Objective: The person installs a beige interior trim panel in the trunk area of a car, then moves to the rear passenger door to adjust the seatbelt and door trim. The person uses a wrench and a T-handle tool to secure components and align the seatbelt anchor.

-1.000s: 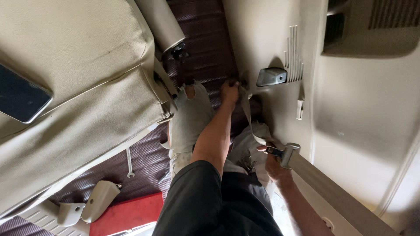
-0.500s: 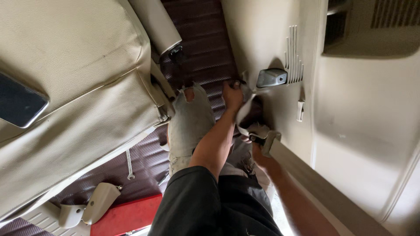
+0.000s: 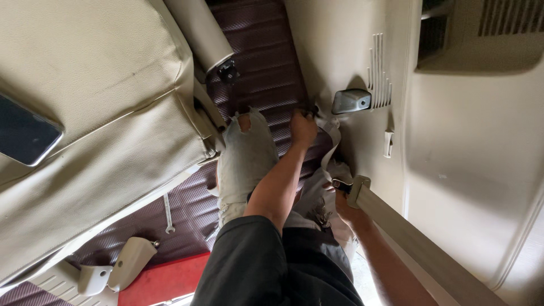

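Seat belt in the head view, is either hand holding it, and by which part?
Yes. The left hand grips the seat belt webbing low, near the floor anchor. The right hand holds it at the metal tongue, higher up the strap.

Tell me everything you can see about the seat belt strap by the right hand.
The seat belt strap is a flat beige woven band running taut from the lower right corner up to a metal latch plate. The right hand grips it there. A paler, slack length loops upward to the left hand near the wall anchor cover. How it is fixed is hidden.
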